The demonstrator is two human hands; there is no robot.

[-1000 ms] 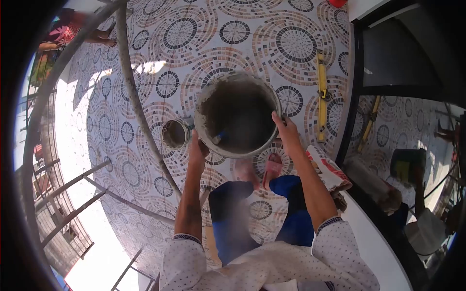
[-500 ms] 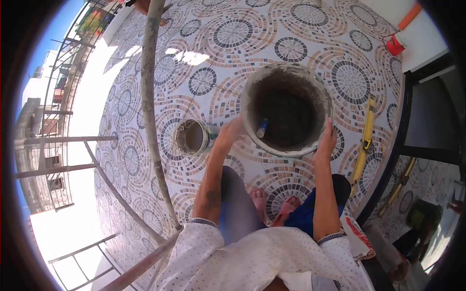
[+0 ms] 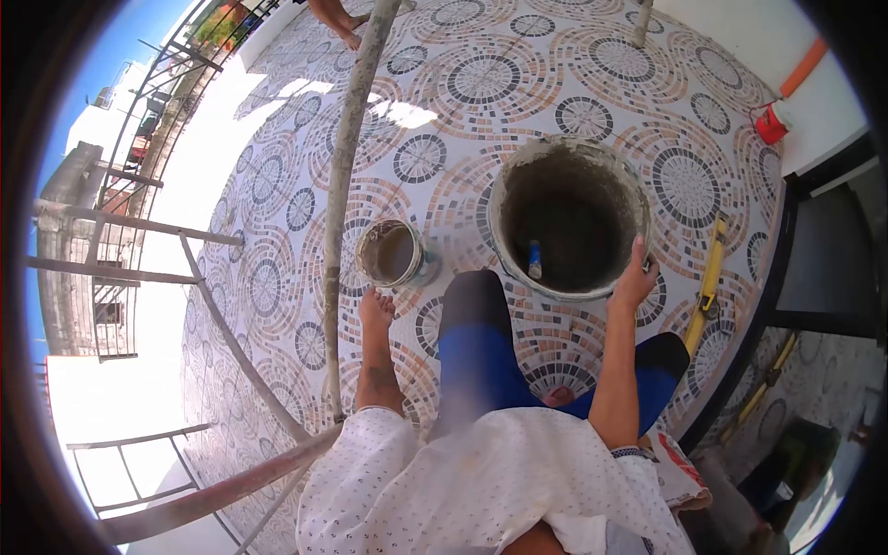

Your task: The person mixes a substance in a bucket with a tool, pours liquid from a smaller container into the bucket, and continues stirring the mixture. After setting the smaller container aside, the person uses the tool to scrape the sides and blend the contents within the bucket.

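Head view: right hand (image 3: 635, 277) grips upright bucket (image 3: 569, 217), mouth facing up.

The big bucket's (image 3: 569, 217) depths sit in shadow, so whatever lies at the bottom can't be made out; only a blue handle (image 3: 534, 259) pokes up, its working end hidden. A raised knee (image 3: 472, 319), blurred, covers part of the bucket's near rim. The left hand's (image 3: 375, 310) fingers are too small to read. Another person's legs (image 3: 335, 17) are cut off at the top edge.
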